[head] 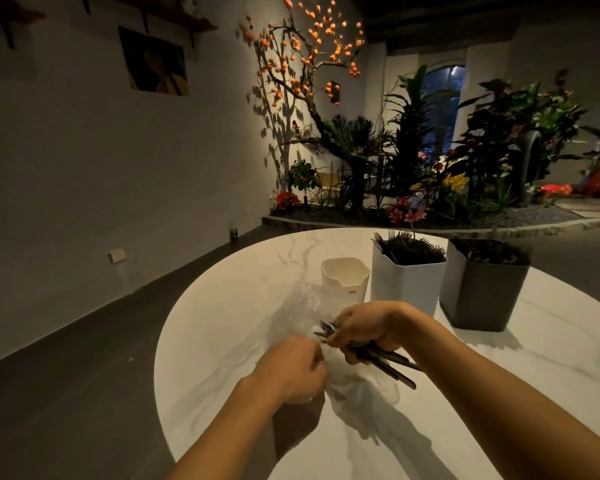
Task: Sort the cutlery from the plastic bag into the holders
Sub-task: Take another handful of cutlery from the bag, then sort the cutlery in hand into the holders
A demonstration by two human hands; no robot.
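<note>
— So where was the cutlery when you looked?

— Mostly in my right hand (364,332). I had its fingers curled tight round a bundle of dark-handled metal cutlery (378,358), handles sticking out toward me, just on the near side of the small cream notched holder (344,278).

— And the bag?

— The crumpled clear plastic bag (309,317) lay on the round white marble table (222,341), right in front of that cream holder. My left hand (297,370) pinched its near edge, fingers closed on the film.

— The other holders?

— A tall white holder (407,285) stood just right of the cream one, dark cutlery (409,249) showing above its rim. Right of that again stood a grey holder (482,296); I couldn't tell what filled it.
</note>
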